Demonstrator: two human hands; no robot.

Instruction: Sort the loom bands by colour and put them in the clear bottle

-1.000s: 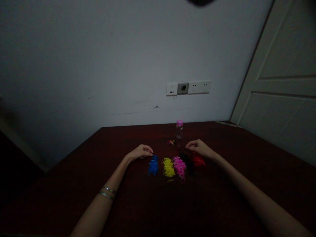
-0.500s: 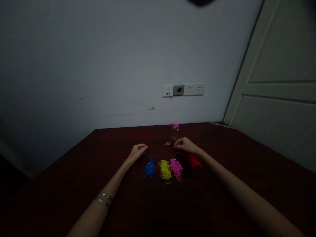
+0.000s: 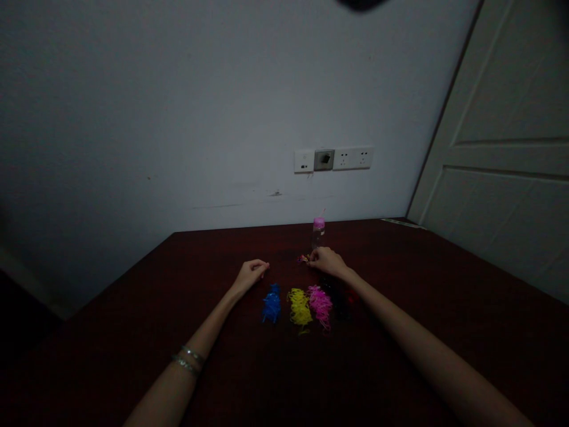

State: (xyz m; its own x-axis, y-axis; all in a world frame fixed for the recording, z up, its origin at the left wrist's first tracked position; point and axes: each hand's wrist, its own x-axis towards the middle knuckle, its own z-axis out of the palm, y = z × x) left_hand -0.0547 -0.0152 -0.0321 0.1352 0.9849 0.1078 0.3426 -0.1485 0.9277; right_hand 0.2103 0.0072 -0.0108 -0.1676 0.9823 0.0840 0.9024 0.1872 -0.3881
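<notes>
My left hand [image 3: 252,275] rests on the table beyond a pile of blue rubber bands [image 3: 271,304], fingers curled into a pinch; anything held there is too small to make out. At a small mixed heap of coloured bands [image 3: 303,258], my right hand [image 3: 326,261] has its fingertips pressed together on the heap's right side. What they grip, if anything, is hidden. Yellow rubber bands [image 3: 300,307] and pink rubber bands [image 3: 320,305] lie in two piles between my forearms. Dark bands [image 3: 339,302] sit by my right forearm, which covers most of a red pile [image 3: 352,296].
A clear bottle with a pink lid [image 3: 319,224] stands just behind my right hand. The dark red-brown table [image 3: 284,373] reaches the wall, where a row of sockets [image 3: 333,159] is mounted. A pale panelled door [image 3: 502,154] is at the right.
My right hand has moved left to the mixed heap, and its forearm now covers more of the red pile. My left hand stays pinched in nearly the same place.
</notes>
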